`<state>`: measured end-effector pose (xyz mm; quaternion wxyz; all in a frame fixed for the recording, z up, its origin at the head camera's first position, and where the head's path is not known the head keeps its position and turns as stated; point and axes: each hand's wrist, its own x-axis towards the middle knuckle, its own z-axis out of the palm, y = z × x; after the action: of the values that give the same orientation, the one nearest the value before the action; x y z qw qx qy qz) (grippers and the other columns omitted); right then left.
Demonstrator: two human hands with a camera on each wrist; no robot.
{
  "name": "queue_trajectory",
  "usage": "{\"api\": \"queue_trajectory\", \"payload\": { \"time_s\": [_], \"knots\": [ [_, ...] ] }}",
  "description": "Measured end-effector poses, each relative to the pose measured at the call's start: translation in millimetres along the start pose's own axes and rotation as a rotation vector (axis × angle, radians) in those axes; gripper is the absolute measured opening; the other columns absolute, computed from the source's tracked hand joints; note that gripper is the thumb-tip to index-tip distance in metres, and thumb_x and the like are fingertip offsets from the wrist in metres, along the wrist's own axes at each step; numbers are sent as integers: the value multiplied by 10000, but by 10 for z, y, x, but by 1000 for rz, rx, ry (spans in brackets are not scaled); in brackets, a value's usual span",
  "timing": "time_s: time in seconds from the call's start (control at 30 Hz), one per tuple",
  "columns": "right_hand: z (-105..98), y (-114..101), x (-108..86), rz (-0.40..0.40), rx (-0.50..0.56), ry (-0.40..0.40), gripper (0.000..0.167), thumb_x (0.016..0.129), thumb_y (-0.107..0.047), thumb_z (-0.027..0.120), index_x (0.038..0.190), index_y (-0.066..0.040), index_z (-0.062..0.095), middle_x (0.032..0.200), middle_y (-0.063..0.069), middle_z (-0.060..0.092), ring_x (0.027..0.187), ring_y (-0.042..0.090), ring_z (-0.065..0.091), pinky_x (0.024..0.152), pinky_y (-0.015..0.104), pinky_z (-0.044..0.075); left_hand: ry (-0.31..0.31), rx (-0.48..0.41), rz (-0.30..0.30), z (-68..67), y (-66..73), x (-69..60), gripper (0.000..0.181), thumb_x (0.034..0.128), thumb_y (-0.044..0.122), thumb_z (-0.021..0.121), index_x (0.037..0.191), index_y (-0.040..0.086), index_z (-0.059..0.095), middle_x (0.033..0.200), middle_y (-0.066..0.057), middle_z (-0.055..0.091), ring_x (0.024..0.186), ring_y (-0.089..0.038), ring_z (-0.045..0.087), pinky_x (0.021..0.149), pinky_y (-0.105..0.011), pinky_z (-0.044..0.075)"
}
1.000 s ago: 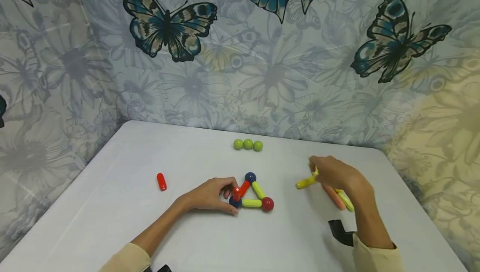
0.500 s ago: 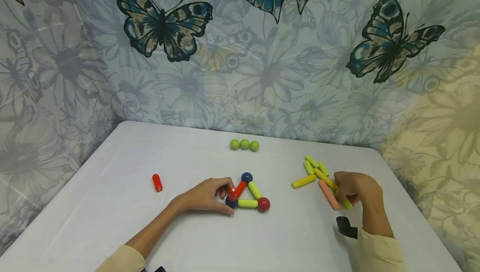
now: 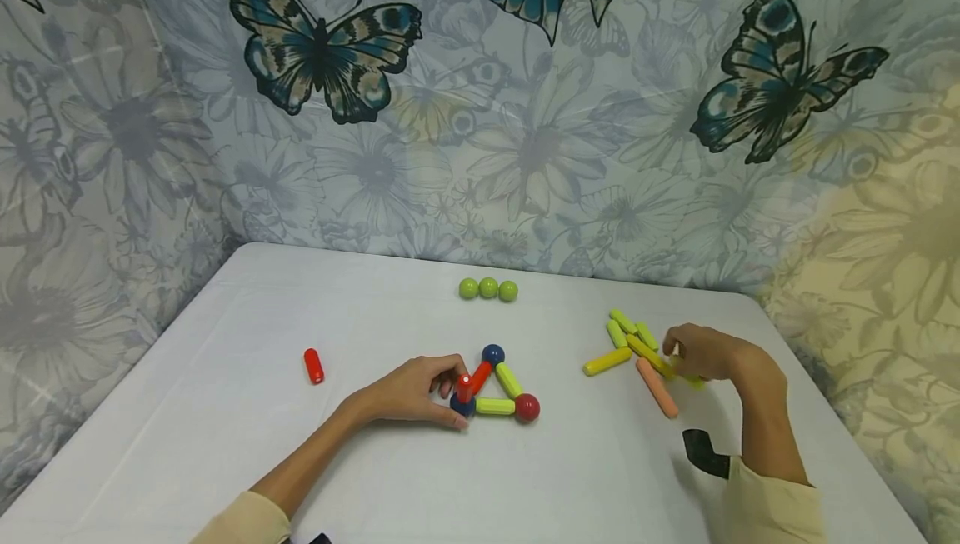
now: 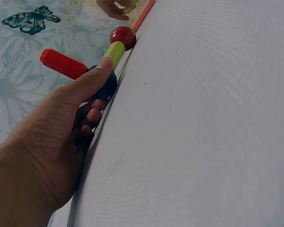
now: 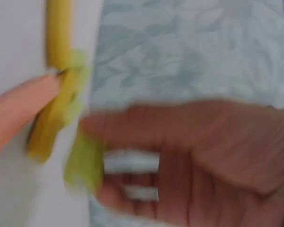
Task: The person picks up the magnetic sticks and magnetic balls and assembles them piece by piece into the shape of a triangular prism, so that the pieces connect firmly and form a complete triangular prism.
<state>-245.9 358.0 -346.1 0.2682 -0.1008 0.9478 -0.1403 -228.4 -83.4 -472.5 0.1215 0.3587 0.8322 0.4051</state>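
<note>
1. Head view: left hand (image 3: 412, 390) curls thumb and fingers about the near blue ball (image 3: 462, 406), left corner of a triangle lying on the white table (image 3: 405, 477). Upright red rod (image 3: 465, 390) stands on that ball; pale spot at its top end, too small to make out.
2. Head view, rest of the triangle: far blue ball (image 3: 492, 354), red ball (image 3: 527, 407), 1 red side rod (image 3: 482, 377), 2 yellow-green side rods (image 3: 495, 406).
3. Head view: right hand (image 3: 708, 352) at the rod heap (image 3: 641, 347), fingers bent, grip partly hidden. Orange rod (image 3: 657, 389) at the heap's near side. 3 green balls (image 3: 488, 288) in a row farther back; loose red rod (image 3: 313, 366) off left.
4. Left wrist view: thumb lies against the near blue ball, fingers curled under; grip plain.
5. Right wrist view, blurred: thumb and fingers pinch a short yellow-green rod (image 5: 84, 163), just beside the heap.
6. Head view, behind: butterfly-printed backdrop (image 3: 480, 169).
</note>
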Motion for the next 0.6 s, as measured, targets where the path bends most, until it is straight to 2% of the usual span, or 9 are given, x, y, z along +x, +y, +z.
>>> {"api": "queue_trajectory", "payload": {
  "time_s": [0.13, 0.3, 0.47, 0.53, 0.6],
  "knots": [
    [24, -304, 40, -292, 58, 37, 301, 958, -85, 695, 1243, 4, 651, 1180, 156, 682, 1005, 219, 666, 801, 318, 567, 1, -1, 4, 1, 8, -5, 422, 798, 425, 904, 1052, 273, 602, 831, 54, 555, 722, -19, 458, 653, -152, 354],
    [170, -797, 156, -547, 140, 4, 202, 965, -121, 732, 1155, -118, 662, 1171, 106, 700, 1067, 178, 732, 906, 271, 597, 1, 0, -5, 4, -6, -7, 425, 797, 437, 904, 1059, 293, 602, 837, 77, 552, 731, -8, 461, 661, -150, 358],
    [354, -1152, 290, -720, 180, -61, 203, 955, -112, 756, 1135, -129, 665, 1134, 63, 709, 1078, 130, 733, 989, 290, 585, 5, -2, 8, 0, -11, -4, 432, 802, 439, 899, 1066, 263, 607, 839, 67, 554, 736, -21, 472, 661, -165, 375],
    [420, -1233, 334, -738, 175, -94, 207, 948, -97, 760, 1132, -119, 667, 1129, 50, 722, 1078, 115, 731, 998, 293, 581, 7, -2, 9, -2, -10, -2, 434, 800, 438, 901, 1067, 262, 608, 840, 68, 554, 738, -23, 474, 663, -165, 377],
    [475, -1282, 364, -718, 151, -126, 209, 946, -88, 759, 1128, -125, 664, 1129, 28, 731, 1085, 93, 726, 1003, 298, 578, 7, 1, 7, -3, -11, -1, 433, 796, 439, 904, 1064, 272, 607, 837, 75, 551, 739, -17, 474, 665, -159, 375]
  ]
}}
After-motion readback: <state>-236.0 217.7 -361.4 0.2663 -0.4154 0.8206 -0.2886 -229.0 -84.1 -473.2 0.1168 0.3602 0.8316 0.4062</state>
